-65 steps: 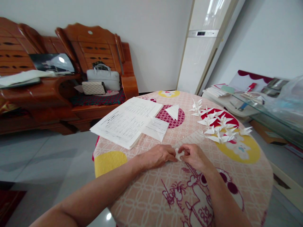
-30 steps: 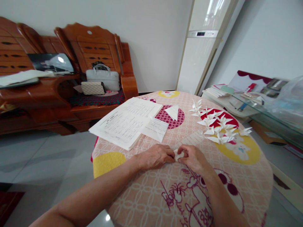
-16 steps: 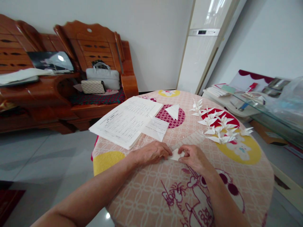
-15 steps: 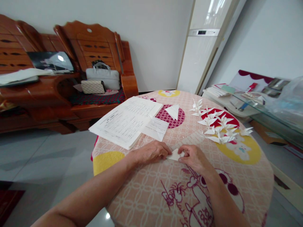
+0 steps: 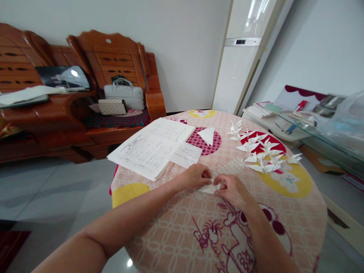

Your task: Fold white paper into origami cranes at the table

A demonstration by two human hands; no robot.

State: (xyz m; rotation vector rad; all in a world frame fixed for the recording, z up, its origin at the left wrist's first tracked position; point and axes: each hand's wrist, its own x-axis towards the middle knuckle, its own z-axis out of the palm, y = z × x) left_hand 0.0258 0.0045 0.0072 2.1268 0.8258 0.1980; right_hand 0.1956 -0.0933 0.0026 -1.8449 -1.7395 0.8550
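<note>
White paper, a small folded piece (image 5: 209,187), lies flat on the pink patterned tablecloth (image 5: 176,227) right in front of you, between your two hands.

Head view: your left hand (image 5: 196,177) has its fingers bunched narrow, tips pinning the piece's left edge. Your right hand (image 5: 231,189) nips the right edge between thumb and curled forefinger. That reads as a crease being pressed flat, partway through a fold.

Beyond your hands, well apart, sits a flock of finished paper cranes (image 5: 261,151). A folded white triangle (image 5: 208,134) lies on the red dotted circle, and a stack of printed sheets (image 5: 152,146) is to the left.

As I judge it, the next fold calls for lined-up edges before you press, with one hand anchoring while the other runs the crease. The piece is small, so a loose pinch could let it skew.
</note>
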